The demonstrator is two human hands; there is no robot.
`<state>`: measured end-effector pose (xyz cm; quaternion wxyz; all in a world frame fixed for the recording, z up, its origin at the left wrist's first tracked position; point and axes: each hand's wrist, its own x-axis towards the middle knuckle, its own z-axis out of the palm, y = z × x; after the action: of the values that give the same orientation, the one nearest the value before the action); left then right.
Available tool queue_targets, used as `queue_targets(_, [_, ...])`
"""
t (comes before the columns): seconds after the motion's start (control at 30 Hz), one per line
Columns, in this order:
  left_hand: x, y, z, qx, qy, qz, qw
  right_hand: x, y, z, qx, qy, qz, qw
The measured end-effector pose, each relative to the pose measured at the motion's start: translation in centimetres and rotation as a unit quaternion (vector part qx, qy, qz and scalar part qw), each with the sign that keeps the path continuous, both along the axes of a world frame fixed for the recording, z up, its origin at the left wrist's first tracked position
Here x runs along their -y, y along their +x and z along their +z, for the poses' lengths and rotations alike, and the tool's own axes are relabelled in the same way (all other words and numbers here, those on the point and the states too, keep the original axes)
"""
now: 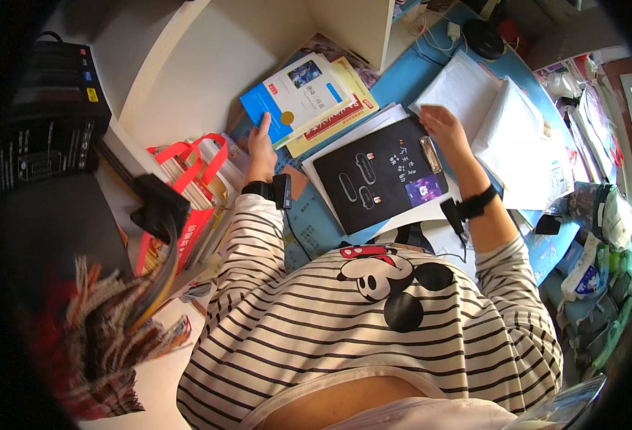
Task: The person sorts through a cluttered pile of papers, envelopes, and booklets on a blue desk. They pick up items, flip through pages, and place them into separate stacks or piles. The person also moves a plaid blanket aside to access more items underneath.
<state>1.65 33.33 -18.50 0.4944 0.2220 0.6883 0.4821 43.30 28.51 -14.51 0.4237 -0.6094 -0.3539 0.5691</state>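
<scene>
My left hand (262,150) grips the lower left edge of a white and blue paperback book (300,94), its thumb on the cover. Under that book lies a yellow and red book (348,114), partly covered. My right hand (445,131) is beside the metal clip (430,155) of a black clipboard (367,183), with nothing seen in it. Its fingers are loosely extended; whether they touch the clipboard's corner is unclear. White paper sheets (321,180) stick out from beneath the clipboard, which bears white writing and drawings.
Translucent plastic sleeves (515,129) cover the blue desk surface (402,86) at the right. A red-handled bag of books (187,199) stands at the left, near a black box (52,113). White cables (429,35) lie at the back; a plaid fringed cloth (112,322) hangs lower left.
</scene>
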Motion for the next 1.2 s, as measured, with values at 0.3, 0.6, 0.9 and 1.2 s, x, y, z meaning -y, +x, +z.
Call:
queue_targets(0.3, [0.5, -0.5, -2.5, -0.214, 0.006, -0.085, 0.973, 11.4, 3.9, -6.0, 0.199, -0.085, -0.003, 0.976])
queue_targets(0.6, [18.7, 4.0, -0.1, -0.312, -0.099, -0.138, 0.935, 9.2, 3.1, -7.1, 0.312, -0.107, 0.084, 0.94])
queue_targets(0.9, [22.2, 9.9, -1.1, -0.047, -0.181, -0.096, 0.978, 7.6, 2.0, -5.6, 0.35, -0.081, 0.155, 0.92])
queue_targets(1.2, [22.5, 11.9, -4.7, -0.185, -0.148, -0.038, 0.971, 8.0, 2.0, -6.2, 0.305, -0.026, 0.171, 0.937])
